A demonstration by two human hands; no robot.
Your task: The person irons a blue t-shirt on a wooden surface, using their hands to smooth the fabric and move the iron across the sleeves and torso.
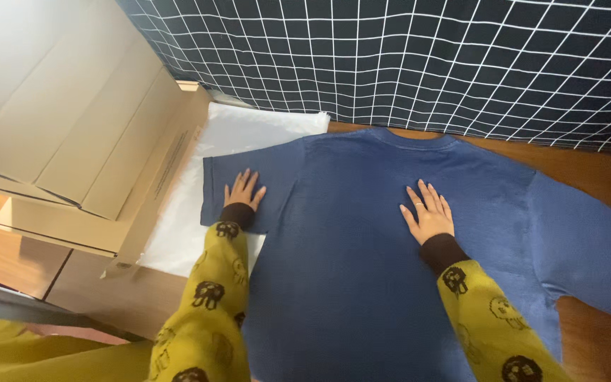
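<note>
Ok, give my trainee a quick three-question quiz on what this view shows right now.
1. True or false: both hands lie flat and open on the blue T-shirt.
2. Which part of the shirt does the left hand press? A) collar B) sleeve C) hem
3. What lies under that sleeve, beside the cardboard box?

Key:
1. True; the right hand rests flat on the shirt's body.
2. B
3. A white plastic bag.

Single head-worn view, looking steeply down and slightly forward from close above the wooden surface [588,170]. Blue T-shirt [362,255] fills centre frame; checked cloth [426,64] at 12 o'clock, cardboard box [72,127] at 10 o'clock. No second view.
</note>
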